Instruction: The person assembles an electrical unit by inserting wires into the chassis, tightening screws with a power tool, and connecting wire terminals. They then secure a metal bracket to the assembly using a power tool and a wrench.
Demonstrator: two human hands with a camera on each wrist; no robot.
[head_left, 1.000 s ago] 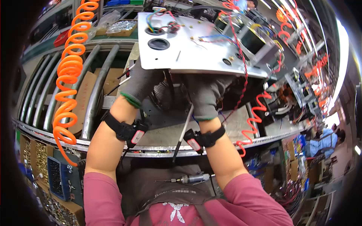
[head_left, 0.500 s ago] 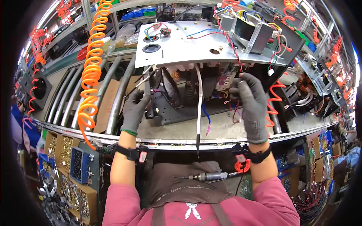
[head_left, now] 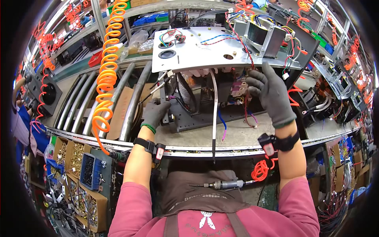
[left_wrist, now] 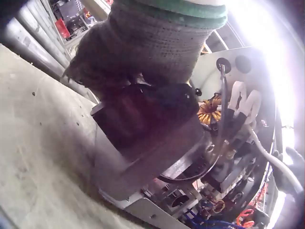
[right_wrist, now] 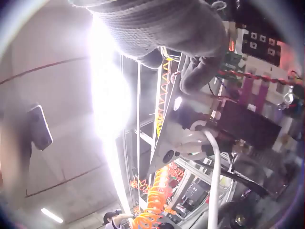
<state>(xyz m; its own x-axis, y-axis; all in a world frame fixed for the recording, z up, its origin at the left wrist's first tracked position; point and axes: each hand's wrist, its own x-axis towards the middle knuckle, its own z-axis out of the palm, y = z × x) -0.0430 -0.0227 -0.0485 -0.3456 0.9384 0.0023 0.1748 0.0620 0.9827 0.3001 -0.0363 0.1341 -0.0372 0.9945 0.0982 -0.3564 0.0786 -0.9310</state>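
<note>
A machine chassis [head_left: 189, 121] with a dark metal base stands on the bench, a white metal panel [head_left: 197, 51] across its top. My gloved left hand [head_left: 156, 113] grips the chassis's left end, its fingers partly hidden; in the left wrist view the glove [left_wrist: 143, 52] lies against a dark part of the unit. Beside the panel's front right edge is my gloved right hand [head_left: 273, 96], fingers loosely bent, with nothing visible in them. A red-and-black twisted wire [head_left: 241, 41] runs down past these fingers. From under the panel hangs a white cable [head_left: 214, 106] with a black end.
Metal rollers [head_left: 130, 102] lie left of the chassis, beneath an orange coiled hose [head_left: 106, 79]. A power screwdriver [head_left: 225, 184] lies across the lap. Bins of screws [head_left: 75, 158] stand at lower left. Another wired unit [head_left: 323, 94] sits to the right.
Both hands came out from under the panel's front. The left hand then moved onto the chassis's left end. The right hand went right, then rose slightly, its fingers spreading. The head view has shifted.
</note>
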